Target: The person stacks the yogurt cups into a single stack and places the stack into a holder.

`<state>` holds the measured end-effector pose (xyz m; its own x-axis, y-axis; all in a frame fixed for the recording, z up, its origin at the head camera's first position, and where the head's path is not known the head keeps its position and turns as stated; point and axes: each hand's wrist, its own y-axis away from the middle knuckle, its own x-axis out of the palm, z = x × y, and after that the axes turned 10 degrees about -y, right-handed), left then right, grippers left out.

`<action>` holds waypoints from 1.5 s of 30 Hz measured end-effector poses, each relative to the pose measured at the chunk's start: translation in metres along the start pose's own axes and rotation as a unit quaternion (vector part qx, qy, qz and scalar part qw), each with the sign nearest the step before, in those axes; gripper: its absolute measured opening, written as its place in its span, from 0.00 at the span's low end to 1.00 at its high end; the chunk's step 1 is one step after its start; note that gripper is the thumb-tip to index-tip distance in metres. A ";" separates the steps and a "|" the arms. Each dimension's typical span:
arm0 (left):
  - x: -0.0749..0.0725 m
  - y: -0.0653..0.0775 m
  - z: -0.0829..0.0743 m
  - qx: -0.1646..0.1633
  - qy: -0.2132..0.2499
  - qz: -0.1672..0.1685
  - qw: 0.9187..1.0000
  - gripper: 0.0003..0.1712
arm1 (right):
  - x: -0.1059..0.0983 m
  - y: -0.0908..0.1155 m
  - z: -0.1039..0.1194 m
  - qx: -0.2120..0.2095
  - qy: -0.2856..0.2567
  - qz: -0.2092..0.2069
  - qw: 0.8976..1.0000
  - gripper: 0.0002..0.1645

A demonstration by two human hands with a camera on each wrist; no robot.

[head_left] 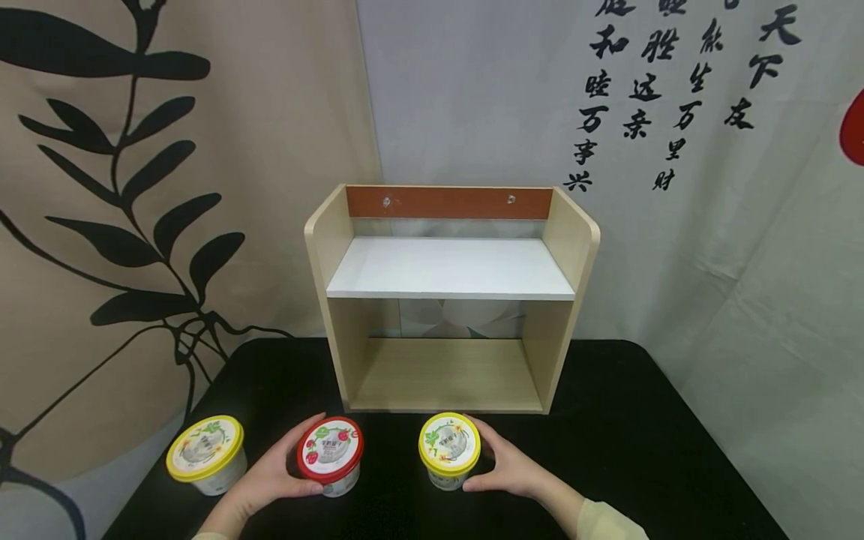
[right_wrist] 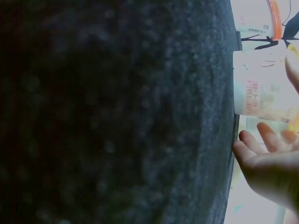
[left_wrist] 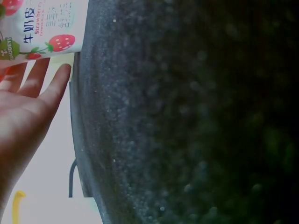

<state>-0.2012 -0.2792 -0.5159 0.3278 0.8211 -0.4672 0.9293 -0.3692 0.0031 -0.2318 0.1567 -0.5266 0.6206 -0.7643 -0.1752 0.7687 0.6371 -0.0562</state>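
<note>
Three lidded paper tubs stand on the black table. My left hand [head_left: 273,470] holds the red-lidded tub [head_left: 331,451] from its left side, thumb at the front and fingertips behind the lid. Strawberries are printed on this tub [left_wrist: 44,28] in the left wrist view, with the fingers right at its side. At the right of a yellow-lidded tub [head_left: 449,448] is my right hand [head_left: 506,465], spread in a loose C, with thumb tip and fingertips close to it. A gap shows between the lower fingers [right_wrist: 254,144] and the tub's wall [right_wrist: 261,86] in the right wrist view.
Another yellow-lidded tub [head_left: 208,452] stands left of my left hand. Behind the tubs is a two-tier wooden rack [head_left: 445,375] with a white upper shelf [head_left: 451,266] and a brown back rail [head_left: 448,203]. Printed curtains [head_left: 472,97] hang behind the black table [head_left: 648,450].
</note>
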 end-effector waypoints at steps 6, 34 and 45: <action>-0.001 -0.002 0.004 0.014 0.014 0.014 1.000 0.54 | 0.001 -0.001 0.002 0.005 -0.013 0.002 1.000 0.58; -0.001 -0.007 0.008 0.035 -0.011 -0.001 0.999 0.51 | 0.004 -0.009 0.000 0.021 -0.030 0.001 0.999 0.57; -0.002 -0.008 0.010 0.030 0.010 0.004 0.999 0.50 | 0.004 -0.011 -0.003 0.019 -0.034 0.002 0.999 0.55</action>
<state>-0.2109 -0.2824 -0.5234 0.3384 0.8263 -0.4503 0.9152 -0.4003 -0.0469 -0.2381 0.1475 -0.5296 0.6324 -0.7671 -0.1083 0.7702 0.6375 -0.0185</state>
